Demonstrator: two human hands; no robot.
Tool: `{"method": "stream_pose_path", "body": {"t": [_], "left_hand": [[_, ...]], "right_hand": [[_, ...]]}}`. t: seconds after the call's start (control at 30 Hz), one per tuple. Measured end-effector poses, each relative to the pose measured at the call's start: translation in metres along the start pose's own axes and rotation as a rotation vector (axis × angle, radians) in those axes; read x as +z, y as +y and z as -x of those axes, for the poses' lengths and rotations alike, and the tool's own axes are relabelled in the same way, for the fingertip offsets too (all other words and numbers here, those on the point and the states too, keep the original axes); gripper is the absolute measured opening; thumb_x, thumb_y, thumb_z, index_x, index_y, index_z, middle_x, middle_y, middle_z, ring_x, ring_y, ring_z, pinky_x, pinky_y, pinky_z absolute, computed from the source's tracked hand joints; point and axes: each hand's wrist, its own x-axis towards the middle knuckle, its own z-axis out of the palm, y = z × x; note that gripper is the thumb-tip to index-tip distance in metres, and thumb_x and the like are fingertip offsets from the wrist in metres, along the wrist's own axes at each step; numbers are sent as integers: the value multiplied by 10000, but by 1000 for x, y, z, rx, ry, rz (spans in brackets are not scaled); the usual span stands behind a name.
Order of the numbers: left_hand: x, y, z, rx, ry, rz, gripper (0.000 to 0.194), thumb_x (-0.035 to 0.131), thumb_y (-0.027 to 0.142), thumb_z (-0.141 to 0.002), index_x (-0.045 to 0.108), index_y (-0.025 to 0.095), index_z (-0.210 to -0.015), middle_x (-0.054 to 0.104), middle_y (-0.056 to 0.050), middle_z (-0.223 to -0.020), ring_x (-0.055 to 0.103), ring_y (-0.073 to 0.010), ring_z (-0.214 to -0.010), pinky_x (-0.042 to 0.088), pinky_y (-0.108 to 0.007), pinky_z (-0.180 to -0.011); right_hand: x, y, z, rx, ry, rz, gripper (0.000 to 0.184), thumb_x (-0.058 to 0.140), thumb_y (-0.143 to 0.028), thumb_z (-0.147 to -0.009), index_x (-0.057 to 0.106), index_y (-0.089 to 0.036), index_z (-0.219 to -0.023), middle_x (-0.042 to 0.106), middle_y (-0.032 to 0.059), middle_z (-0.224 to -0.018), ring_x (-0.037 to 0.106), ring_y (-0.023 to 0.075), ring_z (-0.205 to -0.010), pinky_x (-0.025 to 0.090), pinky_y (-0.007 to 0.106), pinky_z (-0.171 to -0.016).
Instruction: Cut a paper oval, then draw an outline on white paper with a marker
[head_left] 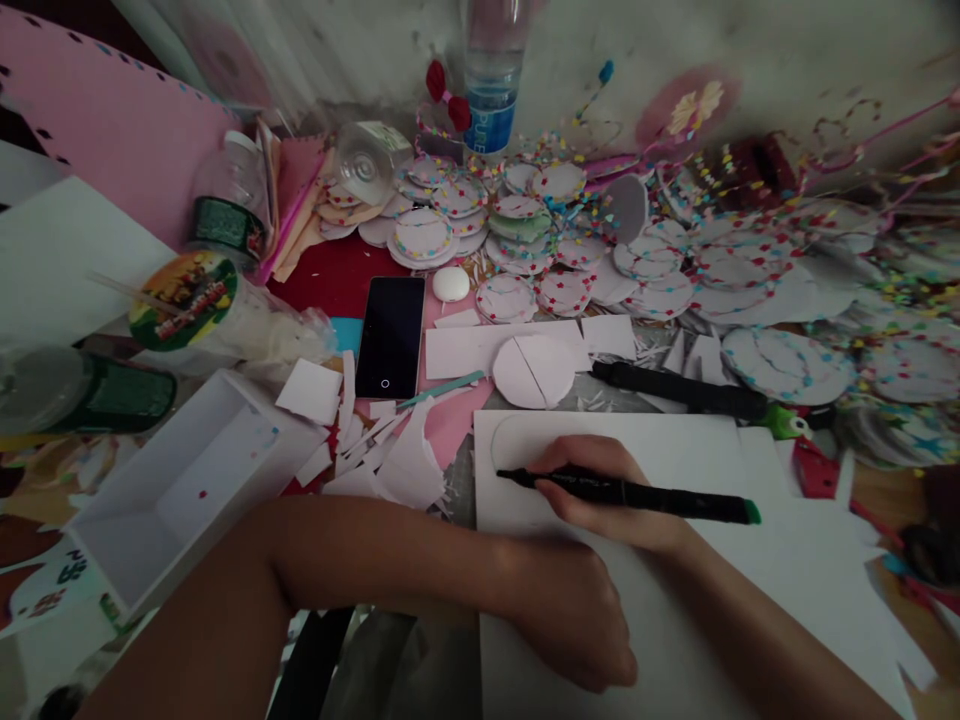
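A person's right hand (600,488) is gripping a black marker (679,501), its tip meeting a faint curved line (493,442) near the far-left corner of a white sheet (690,450), while the left hand (574,612), curled closed, is resting on it. Beyond, decorated discs (506,298) are crowding toward the worktop's (463,475) far edge.

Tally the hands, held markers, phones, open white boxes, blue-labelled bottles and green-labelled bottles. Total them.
Hands: 2 (left hand, right hand)
Held marker: 1
Phone: 1
Open white box: 1
Blue-labelled bottle: 1
Green-labelled bottles: 2
Total: 8
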Motion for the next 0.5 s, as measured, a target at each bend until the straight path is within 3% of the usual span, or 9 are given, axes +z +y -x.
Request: {"method": "stream_pose_path", "body": {"t": [0.2,0.4,0.5], "left_hand": [[-10,4,2,10,-60,-63,225,573,210,-745,509,247,-532,638,62,-573,601,-151,-553,306,-293,-427],[-16,7,2,-30,-55,-64,283,574,196,-759,473,236,-497,672,61,-607,633,-143,-606,323,-293,-438],[-12,4,0,-20,-66,-40,260,550,222,-744,491,242,-491,654,73,-579,626,-145,-587,307,-282,-425]], "right_hand": [[-4,-1,0,54,37,-94,45,612,-192,-741,618,-205,-699,590,-20,-588,516,124,-518,402,235,-460],[-1,2,0,147,415,-125,93,570,-262,-828,575,-225,-743,574,-22,-608,522,135,-537,408,251,-483],[4,1,-2,174,470,-92,74,599,-277,-832,593,-222,-784,582,-20,-604,520,134,-524,403,254,-481]]}}
